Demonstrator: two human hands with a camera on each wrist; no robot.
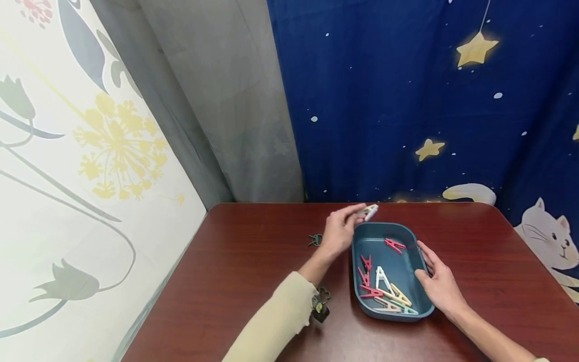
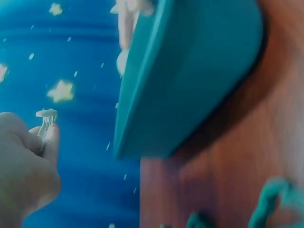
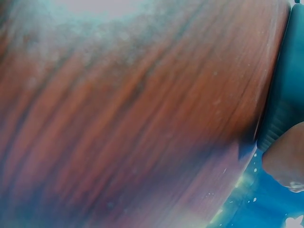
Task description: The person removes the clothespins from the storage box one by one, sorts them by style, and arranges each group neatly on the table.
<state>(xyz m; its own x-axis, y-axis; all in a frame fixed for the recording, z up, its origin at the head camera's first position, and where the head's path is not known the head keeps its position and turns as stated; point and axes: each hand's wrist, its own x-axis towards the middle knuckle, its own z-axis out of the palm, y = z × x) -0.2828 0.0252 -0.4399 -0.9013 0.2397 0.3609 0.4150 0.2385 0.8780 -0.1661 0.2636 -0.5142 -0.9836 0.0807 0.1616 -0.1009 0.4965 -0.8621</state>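
My left hand [image 1: 340, 229] pinches a white clothespin [image 1: 371, 212] between thumb and fingers, above the far left corner of a dark teal plastic bin [image 1: 390, 227]. The left wrist view also shows this white clothespin [image 2: 47, 118] at the fingertips. My right hand [image 1: 441, 281] grips the bin's right wall, thumb at the rim and fingers along the outside. Inside the bin lie several red clothespins [image 1: 395, 245], a white clothespin [image 1: 382, 280], a yellow clothespin [image 1: 400, 294], and pale pink and mint ones at the near end.
A small dark green clip [image 1: 315, 240] lies on the reddish-brown table [image 1: 253, 261], left of the bin. Beside the left sleeve is a small dark object [image 1: 320, 312] with a flower-shaped outline, partly covered by the cuff. Blue star-patterned curtain [image 1: 389, 100] hangs behind the table.
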